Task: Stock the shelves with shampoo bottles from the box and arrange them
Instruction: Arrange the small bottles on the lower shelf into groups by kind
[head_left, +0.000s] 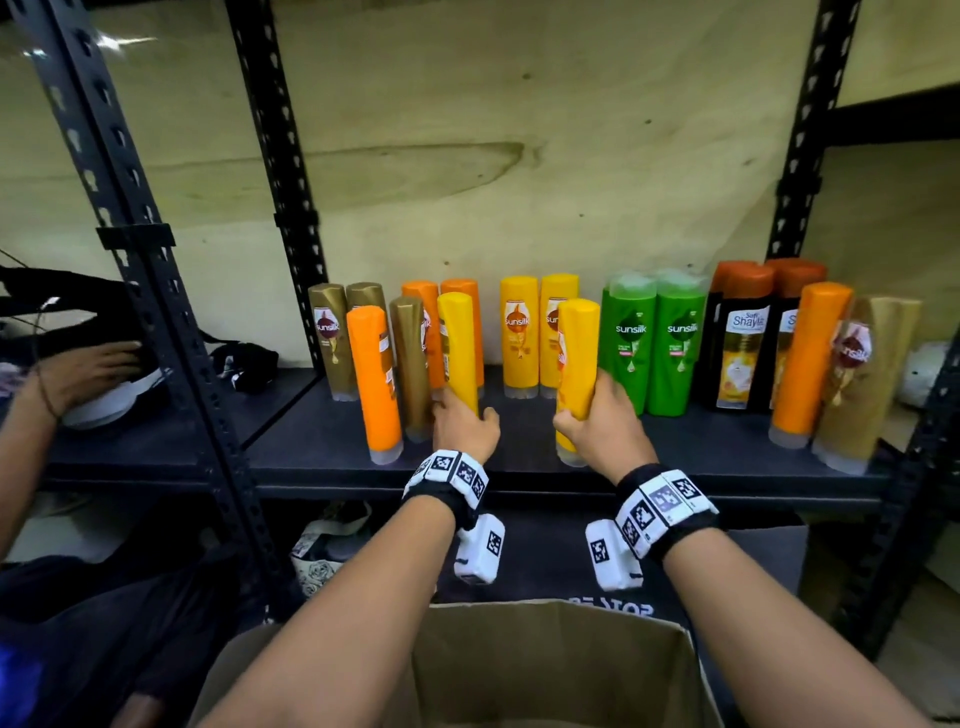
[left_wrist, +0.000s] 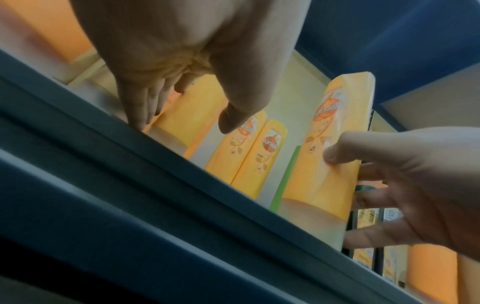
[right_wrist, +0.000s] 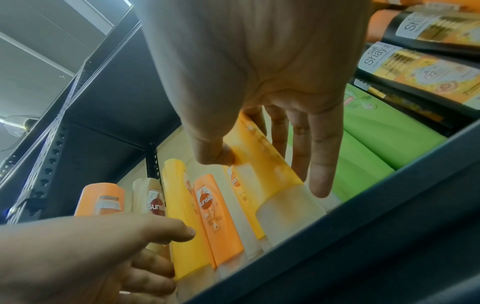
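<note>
Two yellow shampoo bottles stand upright near the front of the dark shelf (head_left: 524, 449). My left hand (head_left: 464, 411) grips the lower part of the left yellow bottle (head_left: 458, 348), thumb on its right side; the left wrist view shows this bottle (left_wrist: 189, 115) between fingers and thumb. My right hand (head_left: 582, 410) grips the right yellow bottle (head_left: 577, 364) low down, thumb in front and fingers behind (right_wrist: 322, 164). That bottle (right_wrist: 262, 162) rests on its clear cap. An open cardboard box (head_left: 550, 670) sits below my forearms.
Rows of bottles line the shelf: gold (head_left: 328, 338), orange (head_left: 375, 384), yellow (head_left: 519, 332), green (head_left: 675, 343), black with orange caps (head_left: 740, 338). An orange (head_left: 810, 364) and a gold bottle (head_left: 862, 379) stand front right. Black uprights (head_left: 156, 291) frame the bay. Another person's hand (head_left: 83, 374) reaches into the left bay.
</note>
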